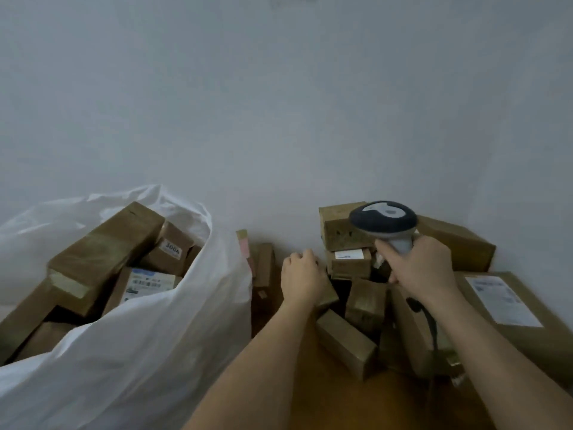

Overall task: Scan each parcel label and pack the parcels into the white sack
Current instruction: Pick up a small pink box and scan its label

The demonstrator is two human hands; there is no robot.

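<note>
white sack, thin and limp, stands at the left edge of the floor, mouth open, four parcels visible inside. left hand grip curled onto a small parcel; likely light and stiff, best taken by its edges. right hand grip wrapped round the scanner. about eight parcels lie loose by the wall.

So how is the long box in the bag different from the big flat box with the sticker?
The long box lies tilted inside the white sack; the big flat box lies outside it, on the right. The long box is narrow and shows no label; the flat box is wide, with a white label on top. Both are brown cardboard.
</note>
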